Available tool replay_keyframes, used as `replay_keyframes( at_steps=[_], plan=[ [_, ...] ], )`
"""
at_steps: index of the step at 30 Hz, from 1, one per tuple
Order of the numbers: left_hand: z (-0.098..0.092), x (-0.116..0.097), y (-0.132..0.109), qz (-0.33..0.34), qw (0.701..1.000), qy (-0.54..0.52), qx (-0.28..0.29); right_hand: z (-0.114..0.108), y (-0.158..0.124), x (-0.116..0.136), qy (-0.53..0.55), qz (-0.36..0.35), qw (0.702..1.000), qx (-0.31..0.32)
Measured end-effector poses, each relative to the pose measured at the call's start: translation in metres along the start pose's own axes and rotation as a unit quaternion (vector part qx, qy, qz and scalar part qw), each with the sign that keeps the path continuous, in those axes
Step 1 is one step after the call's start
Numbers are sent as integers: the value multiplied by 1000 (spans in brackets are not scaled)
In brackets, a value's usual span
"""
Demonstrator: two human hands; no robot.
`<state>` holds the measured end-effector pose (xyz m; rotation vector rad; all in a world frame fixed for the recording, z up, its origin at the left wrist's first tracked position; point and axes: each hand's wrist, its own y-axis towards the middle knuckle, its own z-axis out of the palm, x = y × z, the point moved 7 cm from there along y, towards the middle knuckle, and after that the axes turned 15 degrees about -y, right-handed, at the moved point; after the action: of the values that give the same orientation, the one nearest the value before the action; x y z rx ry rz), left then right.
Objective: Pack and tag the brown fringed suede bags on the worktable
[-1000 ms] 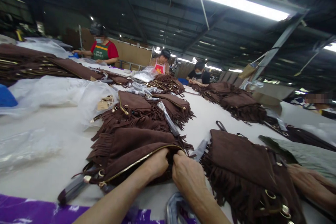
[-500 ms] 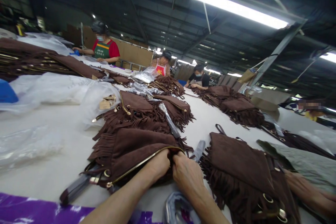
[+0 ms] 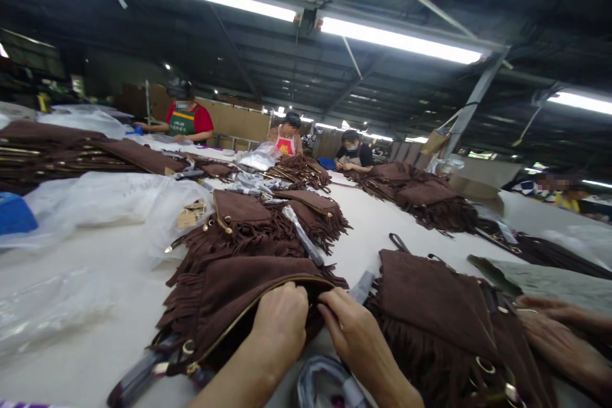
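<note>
A dark brown fringed bag [image 3: 248, 280] lies before me with its gold zip drawn open and the mouth gaping toward me. My left hand [image 3: 283, 313] is curled into a fist in that mouth, knuckles up; its fingertips and whatever they grip are hidden. At the right end of the opening, my right hand [image 3: 351, 325] pinches the zip edge between thumb and fingers. Below the right wrist lies a plastic-wrapped coil [image 3: 325, 382]. A wrapped strap [image 3: 138, 370] hangs off the bag's left end.
Another fringed bag [image 3: 435, 299] lies to the right, by a co-worker's hands [image 3: 559, 338]. More bags [image 3: 243, 207] lie beyond mine. Clear plastic sheets [image 3: 129, 197] and a blue object [image 3: 16, 220] are at left. Several co-workers stand around the table, one in a green apron [image 3: 182, 122].
My left hand has come partly up out of the bag's mouth, showing its knuckles. My right hand has moved slightly right and down, its fingers less tightly curled. The view has tilted upward.
</note>
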<state>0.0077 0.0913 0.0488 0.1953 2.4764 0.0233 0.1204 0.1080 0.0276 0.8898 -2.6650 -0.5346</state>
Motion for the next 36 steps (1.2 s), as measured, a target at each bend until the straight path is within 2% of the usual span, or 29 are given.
replay_keyframes(
  at_steps=[2,4,7,10,11,13,16,18,22,26,30,32,36],
  plan=[
    [-10,-9,-10,-8,998,62,10,1,-1,5,26,-24,999,-2],
    [-14,-15,-15,7,998,67,9,5,1,12,52,-42,998,-9],
    [-17,-14,-16,40,999,31,-18,3,5,19,122,-42,990,-59],
    [-19,-8,-13,71,993,-63,-66,-4,9,15,271,11,960,-74],
    [-18,-7,-11,83,987,-112,-79,-4,10,10,337,45,938,-70],
    [-12,-3,-4,100,963,-236,-81,-2,10,-2,472,122,871,-59],
    [17,10,10,33,902,-430,-3,7,9,-15,616,195,762,-52],
    [35,17,16,-10,862,-506,38,12,10,-19,655,209,724,-53],
    [48,18,18,-5,824,-560,81,13,10,-20,670,195,714,-61],
    [52,21,17,-39,801,-587,110,13,7,-17,671,190,716,-45],
    [59,22,17,-76,748,-646,131,13,8,-19,659,193,726,-44],
    [62,22,17,-89,726,-668,137,12,10,-19,673,187,714,-50],
    [61,25,17,-111,711,-682,131,2,13,-28,723,190,660,-81]
  ],
)
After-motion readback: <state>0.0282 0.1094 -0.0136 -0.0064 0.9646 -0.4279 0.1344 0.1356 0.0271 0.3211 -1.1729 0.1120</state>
